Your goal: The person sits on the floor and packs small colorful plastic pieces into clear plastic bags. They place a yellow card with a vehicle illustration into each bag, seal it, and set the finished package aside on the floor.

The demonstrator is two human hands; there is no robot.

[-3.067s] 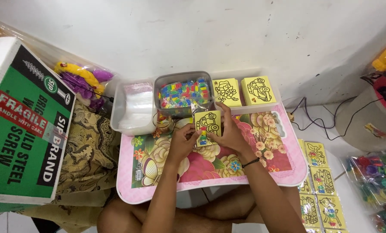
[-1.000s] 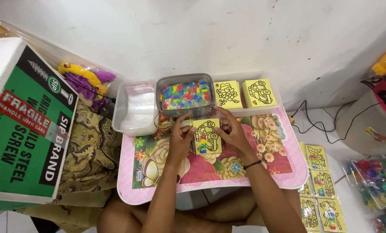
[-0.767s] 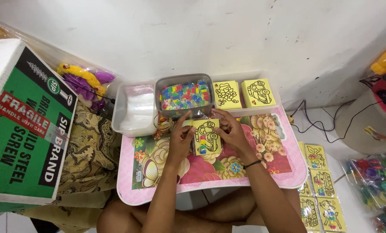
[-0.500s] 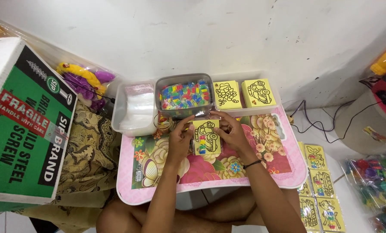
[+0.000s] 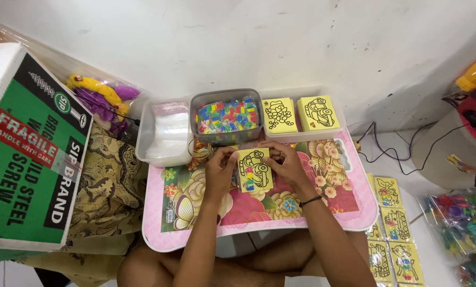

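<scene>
White wall and floor frame a pink flowered lap tray (image 5: 349, 212) resting over crossed legs. On it, the left hand (image 5: 220, 169) and right hand (image 5: 287, 162) pinch a yellow picture card (image 5: 254, 170) by its side edges, fingers closed narrowly on it. Two untouched card stacks (image 5: 300, 114) sit behind, beside a tub of coloured pieces (image 5: 226, 116); bagged cards (image 5: 392, 234) lie on the floor, so packing looks partway done.

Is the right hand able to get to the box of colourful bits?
Probably yes. The right hand holds a yellow card just below the box of colourful bits, with nothing between them.
</scene>
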